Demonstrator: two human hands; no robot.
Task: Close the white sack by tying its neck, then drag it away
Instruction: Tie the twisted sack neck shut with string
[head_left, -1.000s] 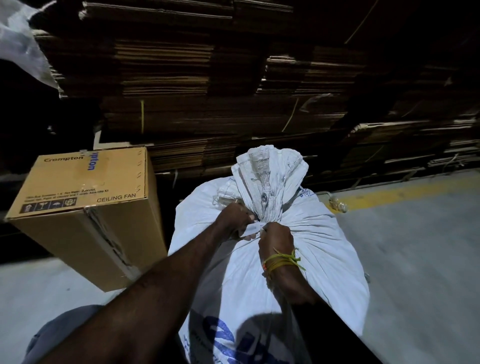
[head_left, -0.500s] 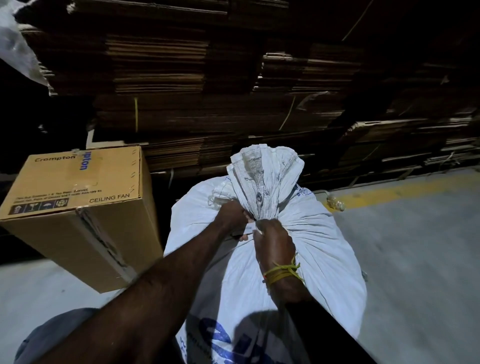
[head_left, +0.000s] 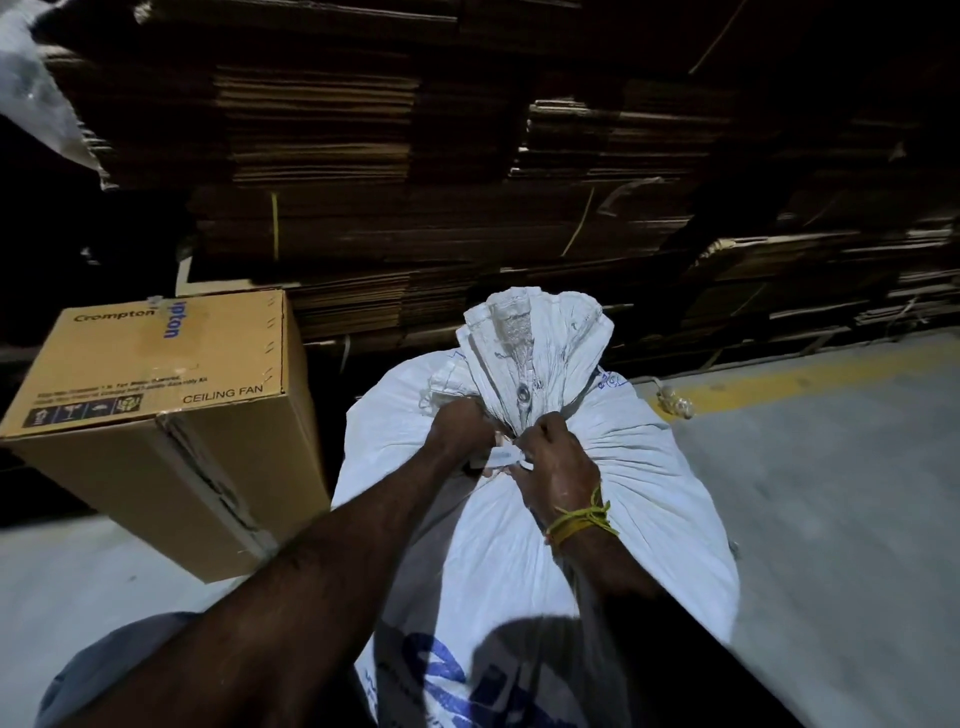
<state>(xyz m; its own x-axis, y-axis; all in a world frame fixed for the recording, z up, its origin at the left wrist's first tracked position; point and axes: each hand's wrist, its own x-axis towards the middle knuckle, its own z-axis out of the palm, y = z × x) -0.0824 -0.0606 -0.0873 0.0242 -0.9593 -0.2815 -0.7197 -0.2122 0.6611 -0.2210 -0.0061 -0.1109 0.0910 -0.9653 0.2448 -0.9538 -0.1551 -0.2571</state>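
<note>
A full white woven sack (head_left: 649, 493) with blue print stands on the grey floor in front of me. Its gathered neck (head_left: 535, 358) rises in a crumpled bunch above my hands. A white tie strip (head_left: 506, 457) runs across the base of the neck. My left hand (head_left: 460, 428) grips the strip on the left side of the neck. My right hand (head_left: 558, 462), with yellow threads round the wrist, pinches the strip's other end on the right. The two hands nearly touch. The knot itself is hidden between my fingers.
A brown cardboard box (head_left: 156, 410) marked CEILING FAN stands just left of the sack. Tall stacks of flattened cardboard (head_left: 415, 156) fill the background. A yellow floor line (head_left: 805, 374) runs at the right, with bare grey floor (head_left: 831, 519) beyond the sack.
My right hand has turned and shifted a little to the right, pulling the white strip. My left hand stays at the neck. The sack has not moved.
</note>
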